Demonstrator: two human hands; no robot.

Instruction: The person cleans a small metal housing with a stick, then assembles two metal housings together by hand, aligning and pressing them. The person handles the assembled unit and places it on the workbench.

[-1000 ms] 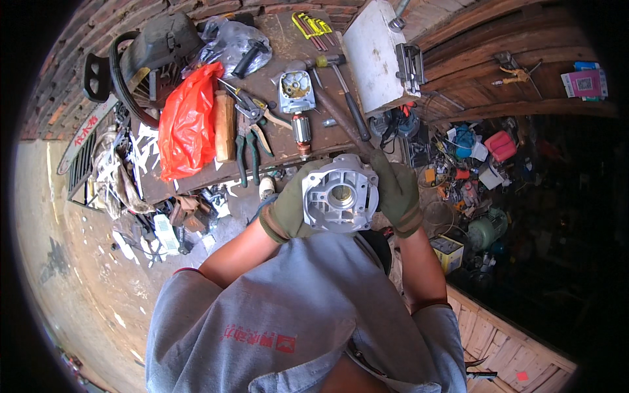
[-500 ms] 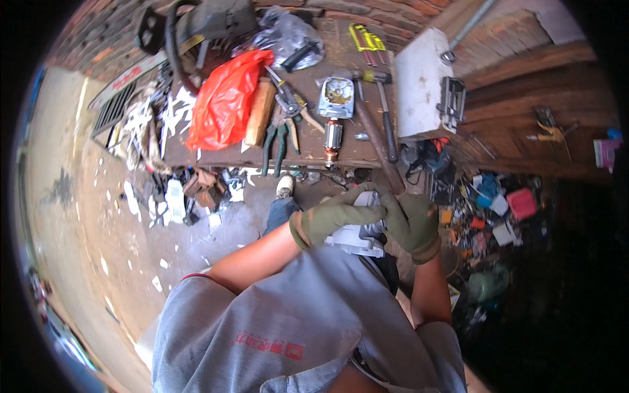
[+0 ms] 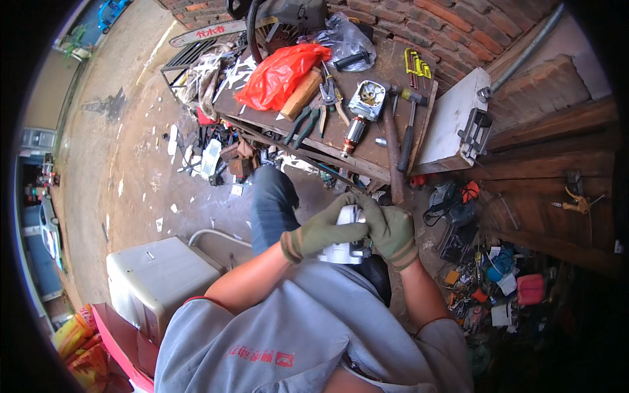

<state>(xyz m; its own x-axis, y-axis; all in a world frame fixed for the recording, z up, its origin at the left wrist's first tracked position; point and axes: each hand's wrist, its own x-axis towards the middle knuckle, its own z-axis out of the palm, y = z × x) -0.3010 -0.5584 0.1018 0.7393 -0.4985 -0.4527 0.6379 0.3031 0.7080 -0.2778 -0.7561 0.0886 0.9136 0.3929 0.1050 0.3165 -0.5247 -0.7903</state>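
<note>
Close to my body, my left hand (image 3: pixel 322 232), in an olive-green glove, is wrapped round a silver-grey cast metal housing (image 3: pixel 341 253). My right hand (image 3: pixel 392 234), gloved alike, is closed against the housing's right side with bent fingers. Its fingertips meet those of my left hand at the top of the part, and whatever they pinch there is hidden. On the workbench (image 3: pixel 380 154) ahead lies a motor armature (image 3: pixel 354 135) with a copper end, set against an open metal gear case (image 3: pixel 367 98) with grease inside.
The bench also bears a hammer (image 3: pixel 409 124), a long bar (image 3: pixel 392 157), pliers (image 3: pixel 308 124), a wooden block (image 3: pixel 303 95), a red plastic bag (image 3: pixel 278 78) and yellow-held hex keys (image 3: pixel 417 65). A white case (image 3: pixel 449 131) stands right. Clutter (image 3: pixel 498 281) covers the right floor; a white cabinet (image 3: pixel 160 268) stands left.
My view has turned, so the bench now appears tilted and the white cabinet has come into sight. My bent leg shows more. Both hands keep hold of the housing, with fingers shifted slightly.
</note>
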